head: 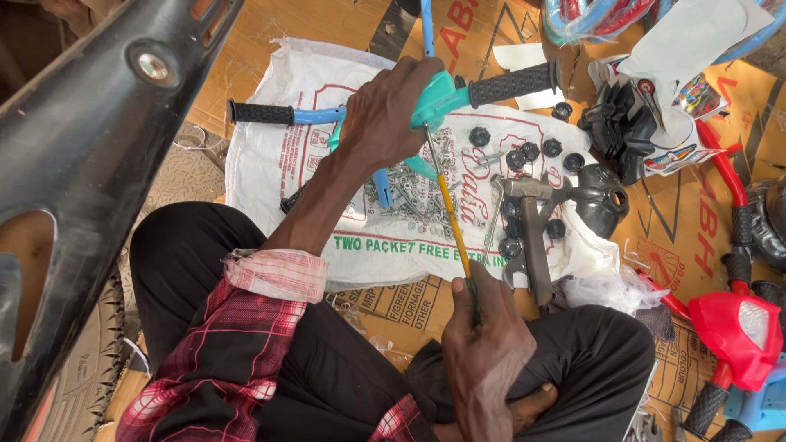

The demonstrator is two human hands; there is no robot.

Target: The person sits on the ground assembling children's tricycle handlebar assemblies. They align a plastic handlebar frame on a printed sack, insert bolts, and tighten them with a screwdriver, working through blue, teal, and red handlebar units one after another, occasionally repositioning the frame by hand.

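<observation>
The teal handlebar assembly (438, 96) is sitting under the left hand (385, 115), its black rubber grip (512, 83) sticking out toward two o'clock from the knuckles. A second black grip on a blue bar (282, 114) is lying out at nine o'clock from that hand. The left fingers are curling closed over the teal housing, pressing it down against the white printed sack (270, 176) spread over cardboard on the floor. The left forearm is running up from the rolled red plaid sleeve (274, 274) at seven o'clock, wrist bent slightly forward over the part.

The screwdriver (453, 217), with its yellow shaft, is slanting from the right hand (487, 344) up toward eleven o'clock, its metal tip reaching the underside of the teal housing just beside the left fingers. The right fingers are wrapping shut around the handle, which is mostly hidden inside the fist; only a sliver of green is showing. The right hand is resting low, near the person's crossed legs in black trousers, back of the hand facing the camera.

At three o'clock from the screwdriver shaft, a grey metal tool (532, 237) is lying on the sack among several black round caps (524, 155). A heap of small screws (409, 192) is lying just left of the shaft. A red toy handlebar (737, 327) is lying at four o'clock, well apart.
</observation>
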